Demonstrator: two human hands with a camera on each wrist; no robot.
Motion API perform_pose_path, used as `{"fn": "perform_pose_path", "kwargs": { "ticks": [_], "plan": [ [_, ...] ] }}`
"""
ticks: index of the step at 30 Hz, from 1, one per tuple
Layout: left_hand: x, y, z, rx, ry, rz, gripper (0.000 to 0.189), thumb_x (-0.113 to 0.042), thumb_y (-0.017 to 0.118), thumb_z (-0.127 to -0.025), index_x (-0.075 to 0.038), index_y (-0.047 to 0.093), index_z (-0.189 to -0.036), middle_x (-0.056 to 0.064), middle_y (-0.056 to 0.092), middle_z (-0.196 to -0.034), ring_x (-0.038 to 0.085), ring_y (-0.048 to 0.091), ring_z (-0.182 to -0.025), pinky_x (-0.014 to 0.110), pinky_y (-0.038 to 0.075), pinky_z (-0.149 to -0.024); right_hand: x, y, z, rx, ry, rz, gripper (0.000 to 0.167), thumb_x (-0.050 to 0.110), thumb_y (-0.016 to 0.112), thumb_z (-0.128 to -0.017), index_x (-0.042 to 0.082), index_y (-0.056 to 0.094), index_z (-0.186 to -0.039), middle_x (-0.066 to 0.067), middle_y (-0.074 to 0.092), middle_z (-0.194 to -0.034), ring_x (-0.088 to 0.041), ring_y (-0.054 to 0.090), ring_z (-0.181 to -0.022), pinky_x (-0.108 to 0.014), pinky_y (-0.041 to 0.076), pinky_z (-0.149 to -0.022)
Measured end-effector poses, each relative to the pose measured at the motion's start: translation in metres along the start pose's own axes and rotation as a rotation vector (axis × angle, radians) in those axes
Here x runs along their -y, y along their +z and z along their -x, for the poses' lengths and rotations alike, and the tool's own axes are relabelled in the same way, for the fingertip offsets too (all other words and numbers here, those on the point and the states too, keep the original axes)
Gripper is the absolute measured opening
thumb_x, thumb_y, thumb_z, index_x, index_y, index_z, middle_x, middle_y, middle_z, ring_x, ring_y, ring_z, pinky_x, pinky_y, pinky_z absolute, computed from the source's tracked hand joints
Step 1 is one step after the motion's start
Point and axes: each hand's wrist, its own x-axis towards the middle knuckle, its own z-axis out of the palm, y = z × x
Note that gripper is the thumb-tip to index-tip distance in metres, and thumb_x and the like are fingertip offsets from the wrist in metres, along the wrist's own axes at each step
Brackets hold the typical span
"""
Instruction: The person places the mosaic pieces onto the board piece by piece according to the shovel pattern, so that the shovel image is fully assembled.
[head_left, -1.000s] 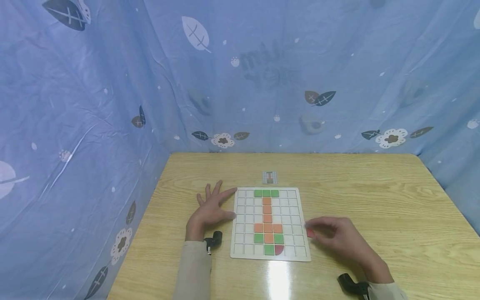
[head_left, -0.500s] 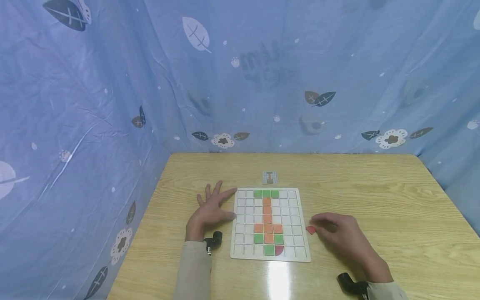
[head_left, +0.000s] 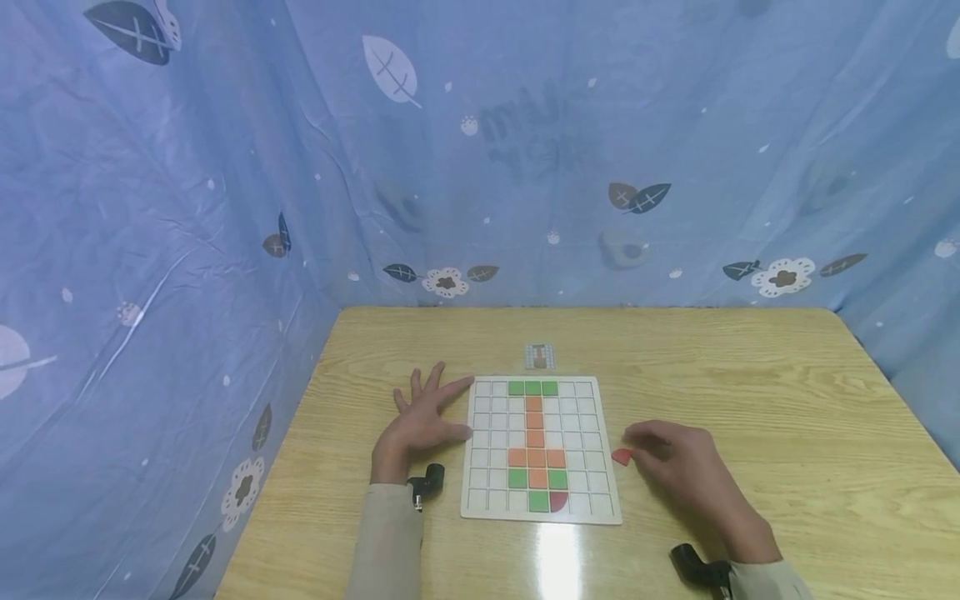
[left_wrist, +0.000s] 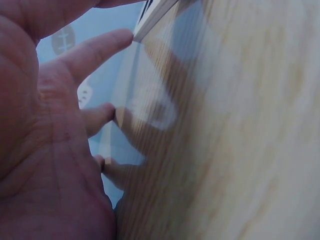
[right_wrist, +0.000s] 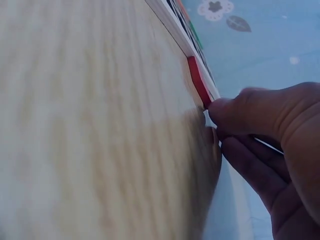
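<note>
A white grid board (head_left: 491, 496) lies on the table, bearing orange square tiles, green square tiles and a dark red quarter-round tile (head_left: 558, 500). My left hand (head_left: 422, 421) is spread at its left side, index fingertip and thumb touching the edge. In the left wrist view the index finger (left_wrist: 107, 52) meets the board's corner. Just off the right edge, a red quarter-round tile (head_left: 621, 457) rests near the table surface. The thumb and fingers of my right hand (head_left: 686, 467) are curled at its outer end. The right wrist view shows the thumb (right_wrist: 225, 110) against the red tile (right_wrist: 199, 82).
Behind the board lies a small card (head_left: 540, 357) with a printed grid pattern. A blue patterned curtain (head_left: 480, 167) hangs along the back and left of the wooden table (head_left: 735, 367). Each wrist carries a black camera (head_left: 701, 568).
My right hand has shifted slightly away from the board and up. The red tile beside the board has turned and shows more fully. My left hand stays in place.
</note>
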Motion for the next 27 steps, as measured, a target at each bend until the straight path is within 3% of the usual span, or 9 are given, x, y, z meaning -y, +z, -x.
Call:
{"fn": "perform_pose_path", "kwargs": {
  "ticks": [3, 7, 9, 14, 17, 21, 23, 27],
  "plan": [
    [0.002, 0.001, 0.001, 0.004, 0.002, -0.006, 0.091, -0.024, 0.09, -0.08, -0.034, 0.054, -0.163, 0.014, 0.006, -0.186, 0.051, -0.021, -0.167, 0.08, -0.026, -0.122, 0.0, 0.001, -0.001, -0.009, 0.027, 0.013, 0.026, 0.004, 0.09, -0.085, 0.02, 0.086, -0.105, 0.008, 0.085, -0.105, -0.018, 0.081, -0.102, -0.015, 0.058, -0.09],
    [0.002, 0.002, 0.001, 0.009, 0.007, -0.003, 0.091, -0.025, 0.089, -0.08, -0.035, 0.054, -0.163, 0.014, 0.005, -0.186, 0.051, -0.022, -0.167, 0.08, -0.025, -0.122, 0.005, 0.0, 0.0, 0.01, 0.067, 0.021, 0.019, 0.013, 0.092, -0.087, 0.02, 0.086, -0.103, 0.009, 0.084, -0.103, -0.019, 0.08, -0.1, -0.034, 0.064, -0.089],
    [0.002, 0.001, 0.0, 0.008, 0.007, -0.001, 0.091, -0.025, 0.089, -0.08, -0.035, 0.054, -0.163, 0.014, 0.005, -0.186, 0.051, -0.022, -0.167, 0.08, -0.025, -0.122, 0.009, -0.001, 0.002, 0.022, 0.076, 0.008, 0.017, 0.015, 0.092, -0.087, 0.021, 0.086, -0.102, 0.011, 0.084, -0.101, -0.015, 0.08, -0.098, -0.037, 0.065, -0.088],
    [0.0, -0.001, 0.0, 0.001, 0.012, -0.004, 0.091, -0.025, 0.089, -0.08, -0.034, 0.054, -0.163, 0.015, 0.005, -0.186, 0.052, -0.021, -0.166, 0.081, -0.025, -0.121, 0.018, 0.001, 0.004, 0.027, 0.044, -0.024, 0.017, 0.013, 0.092, -0.087, 0.021, 0.086, -0.101, 0.013, 0.083, -0.101, -0.009, 0.078, -0.095, -0.034, 0.066, -0.087],
    [-0.001, -0.002, 0.0, 0.0, 0.012, -0.004, 0.091, -0.025, 0.089, -0.08, -0.034, 0.053, -0.164, 0.015, 0.005, -0.186, 0.051, -0.022, -0.166, 0.081, -0.026, -0.121, 0.019, 0.005, 0.003, 0.023, 0.021, -0.033, 0.02, 0.011, 0.091, -0.087, 0.022, 0.085, -0.103, 0.013, 0.083, -0.102, -0.006, 0.077, -0.095, -0.026, 0.063, -0.087],
    [0.0, -0.001, 0.0, 0.002, 0.009, -0.009, 0.091, -0.025, 0.089, -0.081, -0.034, 0.053, -0.164, 0.014, 0.004, -0.186, 0.051, -0.022, -0.166, 0.08, -0.026, -0.121, 0.019, 0.013, 0.0, 0.008, -0.047, -0.028, 0.027, 0.005, 0.091, -0.083, 0.02, 0.085, -0.105, 0.01, 0.084, -0.103, -0.009, 0.078, -0.095, -0.03, 0.065, -0.087],
    [0.001, -0.001, 0.0, 0.003, 0.008, -0.014, 0.091, -0.026, 0.089, -0.081, -0.034, 0.053, -0.164, 0.014, 0.004, -0.186, 0.051, -0.022, -0.166, 0.08, -0.026, -0.121, 0.02, 0.015, -0.002, 0.002, -0.073, -0.016, 0.029, 0.002, 0.09, -0.081, 0.018, 0.085, -0.106, 0.008, 0.084, -0.103, -0.013, 0.08, -0.096, -0.041, 0.067, -0.087],
    [0.0, 0.0, -0.001, 0.005, 0.004, -0.014, 0.091, -0.026, 0.089, -0.08, -0.036, 0.053, -0.164, 0.013, 0.004, -0.186, 0.051, -0.022, -0.167, 0.079, -0.026, -0.122, 0.02, 0.015, -0.003, 0.009, -0.082, 0.005, 0.03, 0.0, 0.089, -0.081, 0.016, 0.085, -0.107, 0.005, 0.085, -0.105, -0.02, 0.081, -0.099, -0.047, 0.067, -0.09]
  ]
}}
